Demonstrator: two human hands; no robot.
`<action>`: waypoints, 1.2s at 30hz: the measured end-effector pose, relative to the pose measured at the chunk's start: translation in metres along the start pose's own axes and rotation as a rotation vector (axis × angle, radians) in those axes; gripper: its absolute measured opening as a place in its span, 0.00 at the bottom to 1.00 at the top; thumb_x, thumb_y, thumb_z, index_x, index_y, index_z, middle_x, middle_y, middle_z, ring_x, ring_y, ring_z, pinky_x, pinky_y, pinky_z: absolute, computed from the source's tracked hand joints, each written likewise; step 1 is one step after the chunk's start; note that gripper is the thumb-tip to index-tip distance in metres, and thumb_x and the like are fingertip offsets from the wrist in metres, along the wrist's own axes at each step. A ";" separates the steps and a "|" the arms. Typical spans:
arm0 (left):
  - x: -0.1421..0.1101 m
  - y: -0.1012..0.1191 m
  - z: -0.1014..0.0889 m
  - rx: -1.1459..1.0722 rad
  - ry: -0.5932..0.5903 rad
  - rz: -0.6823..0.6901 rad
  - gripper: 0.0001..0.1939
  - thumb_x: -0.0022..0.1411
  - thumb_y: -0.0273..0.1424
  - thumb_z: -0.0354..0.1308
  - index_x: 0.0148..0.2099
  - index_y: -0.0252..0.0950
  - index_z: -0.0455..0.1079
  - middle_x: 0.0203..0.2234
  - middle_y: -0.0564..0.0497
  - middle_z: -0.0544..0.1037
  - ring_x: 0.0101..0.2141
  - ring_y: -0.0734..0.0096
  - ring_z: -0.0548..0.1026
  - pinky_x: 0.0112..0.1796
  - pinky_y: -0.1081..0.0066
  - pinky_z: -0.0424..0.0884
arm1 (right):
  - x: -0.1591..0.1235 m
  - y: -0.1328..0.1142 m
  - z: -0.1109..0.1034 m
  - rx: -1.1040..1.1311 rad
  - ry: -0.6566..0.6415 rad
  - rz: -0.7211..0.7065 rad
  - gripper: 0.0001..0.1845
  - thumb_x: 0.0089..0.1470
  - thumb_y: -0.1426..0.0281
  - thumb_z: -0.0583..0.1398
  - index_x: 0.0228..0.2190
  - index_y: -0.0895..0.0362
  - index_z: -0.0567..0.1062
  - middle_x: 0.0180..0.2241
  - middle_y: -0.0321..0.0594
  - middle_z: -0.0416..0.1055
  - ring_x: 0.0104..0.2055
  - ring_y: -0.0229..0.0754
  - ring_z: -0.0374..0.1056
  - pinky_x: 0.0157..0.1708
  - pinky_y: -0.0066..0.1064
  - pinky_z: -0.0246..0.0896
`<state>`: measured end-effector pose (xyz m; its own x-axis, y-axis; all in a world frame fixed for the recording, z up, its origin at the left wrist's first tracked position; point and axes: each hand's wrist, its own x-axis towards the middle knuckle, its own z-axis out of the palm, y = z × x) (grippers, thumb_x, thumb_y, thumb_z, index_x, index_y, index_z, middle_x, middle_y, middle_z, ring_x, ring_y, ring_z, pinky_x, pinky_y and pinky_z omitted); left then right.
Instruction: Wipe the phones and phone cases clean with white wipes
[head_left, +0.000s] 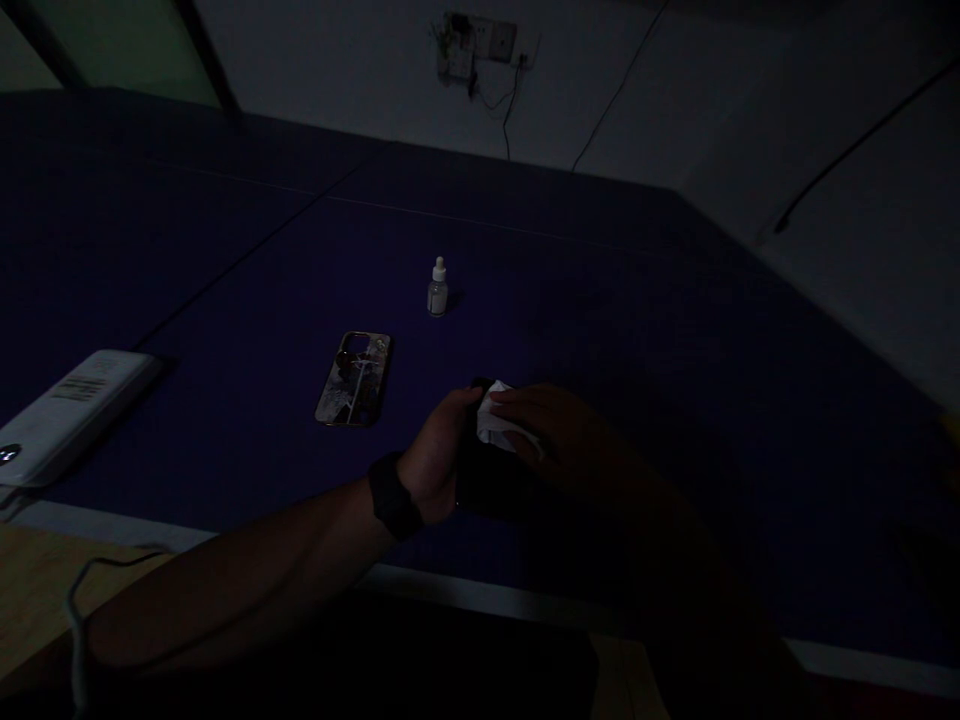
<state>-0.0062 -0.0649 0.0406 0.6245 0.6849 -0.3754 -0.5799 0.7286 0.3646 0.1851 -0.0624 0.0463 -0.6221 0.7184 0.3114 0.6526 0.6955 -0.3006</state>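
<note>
My left hand [441, 455] grips the left edge of a dark phone [487, 485], thumb along its upper side. A white tissue or cloth [495, 425] lies pressed on the phone's upper part under my right hand [551, 430], whose fingers are closed on it. Much of the phone is lost in shadow. To the left of my hands a phone case [352, 380] with a dark picture and a camera cut-out lies flat on the blue table. Beyond it stands a small dropper bottle [437, 295] with a white cap.
At the left edge of the table [247, 300] lies a white power bank [79, 410] with a cable [79, 600] near it. Sockets with plugs [480, 45] and hanging wires are on the back wall. The room is dim.
</note>
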 end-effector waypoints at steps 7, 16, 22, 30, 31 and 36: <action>0.001 -0.001 -0.001 0.006 0.000 -0.015 0.20 0.70 0.43 0.48 0.44 0.33 0.73 0.32 0.45 0.78 0.32 0.64 0.77 0.38 0.64 0.73 | -0.002 0.003 0.002 -0.006 0.000 0.001 0.21 0.63 0.72 0.57 0.57 0.56 0.73 0.58 0.48 0.74 0.61 0.51 0.70 0.60 0.51 0.67; 0.001 -0.002 -0.005 0.016 -0.016 0.000 0.18 0.68 0.43 0.53 0.45 0.33 0.73 0.34 0.45 0.80 0.34 0.64 0.77 0.39 0.65 0.72 | -0.002 0.004 0.002 0.004 -0.014 0.005 0.22 0.62 0.73 0.57 0.57 0.54 0.73 0.58 0.46 0.74 0.60 0.51 0.70 0.61 0.51 0.66; 0.002 -0.003 -0.006 -0.022 -0.035 -0.002 0.17 0.67 0.42 0.55 0.44 0.32 0.74 0.33 0.46 0.80 0.33 0.67 0.77 0.40 0.67 0.71 | -0.002 0.004 0.002 -0.018 -0.023 -0.001 0.22 0.63 0.72 0.56 0.58 0.54 0.72 0.59 0.47 0.73 0.62 0.50 0.69 0.61 0.50 0.65; 0.000 -0.002 0.000 0.009 0.023 -0.010 0.19 0.70 0.42 0.50 0.42 0.32 0.74 0.31 0.46 0.80 0.32 0.68 0.77 0.38 0.68 0.70 | 0.000 0.001 0.001 -0.010 -0.020 0.005 0.20 0.65 0.72 0.55 0.57 0.55 0.73 0.58 0.47 0.74 0.61 0.50 0.70 0.61 0.51 0.66; 0.000 -0.002 0.000 0.009 0.025 -0.013 0.19 0.70 0.42 0.50 0.42 0.32 0.74 0.31 0.46 0.80 0.32 0.68 0.77 0.38 0.68 0.70 | 0.000 0.001 0.001 -0.009 -0.020 0.013 0.20 0.65 0.72 0.56 0.57 0.55 0.73 0.59 0.47 0.74 0.61 0.50 0.70 0.62 0.50 0.66; 0.000 -0.002 0.000 0.006 0.022 -0.033 0.20 0.70 0.43 0.50 0.42 0.31 0.75 0.32 0.46 0.80 0.32 0.67 0.78 0.39 0.67 0.71 | -0.001 0.002 0.001 -0.006 -0.028 0.013 0.21 0.64 0.72 0.56 0.57 0.53 0.73 0.59 0.45 0.74 0.61 0.50 0.70 0.62 0.50 0.66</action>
<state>-0.0048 -0.0661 0.0397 0.6312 0.6609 -0.4061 -0.5563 0.7505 0.3568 0.1859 -0.0616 0.0443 -0.6253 0.7275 0.2823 0.6633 0.6861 -0.2988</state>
